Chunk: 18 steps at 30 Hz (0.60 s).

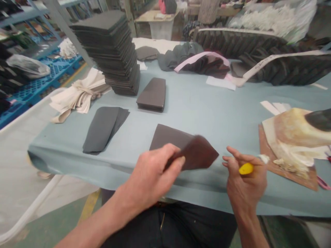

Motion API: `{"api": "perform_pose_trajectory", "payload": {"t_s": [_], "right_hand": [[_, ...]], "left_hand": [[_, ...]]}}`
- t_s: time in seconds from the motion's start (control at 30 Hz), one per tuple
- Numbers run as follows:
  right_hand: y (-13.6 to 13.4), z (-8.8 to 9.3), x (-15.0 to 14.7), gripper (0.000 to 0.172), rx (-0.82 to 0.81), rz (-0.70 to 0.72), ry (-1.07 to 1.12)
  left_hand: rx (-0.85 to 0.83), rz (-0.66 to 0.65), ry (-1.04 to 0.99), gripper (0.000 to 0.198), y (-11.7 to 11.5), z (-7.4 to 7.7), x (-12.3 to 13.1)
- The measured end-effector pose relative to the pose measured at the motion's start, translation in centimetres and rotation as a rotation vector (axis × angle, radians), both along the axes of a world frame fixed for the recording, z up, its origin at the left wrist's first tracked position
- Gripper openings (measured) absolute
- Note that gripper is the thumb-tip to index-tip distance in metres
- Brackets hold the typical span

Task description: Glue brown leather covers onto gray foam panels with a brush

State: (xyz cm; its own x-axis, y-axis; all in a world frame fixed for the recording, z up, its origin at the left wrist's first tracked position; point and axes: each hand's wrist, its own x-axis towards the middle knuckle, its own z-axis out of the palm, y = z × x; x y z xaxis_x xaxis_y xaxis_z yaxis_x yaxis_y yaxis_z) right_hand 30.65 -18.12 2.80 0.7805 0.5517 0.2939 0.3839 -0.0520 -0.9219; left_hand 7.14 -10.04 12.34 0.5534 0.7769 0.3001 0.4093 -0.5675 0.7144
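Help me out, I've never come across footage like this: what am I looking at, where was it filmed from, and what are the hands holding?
There is no machine here, just a person's two bare hands. The single picture comes from a camera on that person's head, looking forward and down.

The left hand pinches a dark sheet, bent upward to show a reddish-brown face. The right hand holds a yellow object, mostly hidden by the fingers, so I can't say what it is.

On the blue-green table are a tall stack of dark pieces, a low stack, some overlapping grey pieces and a bundle of pale strips.
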Motion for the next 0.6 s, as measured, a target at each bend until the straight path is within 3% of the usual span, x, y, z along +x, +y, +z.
{"api": "perform_pose_trajectory", "payload": {"t_s": [0.07, 0.17, 0.33, 0.5, 0.6], "right_hand": [[-0.4, 0.3, 0.4, 0.043, 0.024, -0.025, 0.059], [-0.9, 1.0, 1.2, 0.047, 0.013, -0.032, 0.114], [-0.3, 3.3, 3.1, 0.039, 0.017, 0.083, -0.068], [1.5, 4.4, 4.2, 0.029, -0.035, 0.258, -0.399], [2.2, 3.9, 4.4, 0.029, -0.084, 0.250, -0.513]], "left_hand": [[0.137, -0.134, 0.024, 0.011, -1.5, 0.7, 0.4], [0.285, -0.217, 0.067, 0.019, -2.7, 0.7, 0.8], [0.346, -0.279, 0.043, 0.018, -3.0, -0.4, 0.4], [0.171, -0.263, 0.007, 0.015, -3.1, -0.1, -0.4], [-0.046, -0.211, -0.044, 0.013, -1.7, 1.0, -0.7]]}}
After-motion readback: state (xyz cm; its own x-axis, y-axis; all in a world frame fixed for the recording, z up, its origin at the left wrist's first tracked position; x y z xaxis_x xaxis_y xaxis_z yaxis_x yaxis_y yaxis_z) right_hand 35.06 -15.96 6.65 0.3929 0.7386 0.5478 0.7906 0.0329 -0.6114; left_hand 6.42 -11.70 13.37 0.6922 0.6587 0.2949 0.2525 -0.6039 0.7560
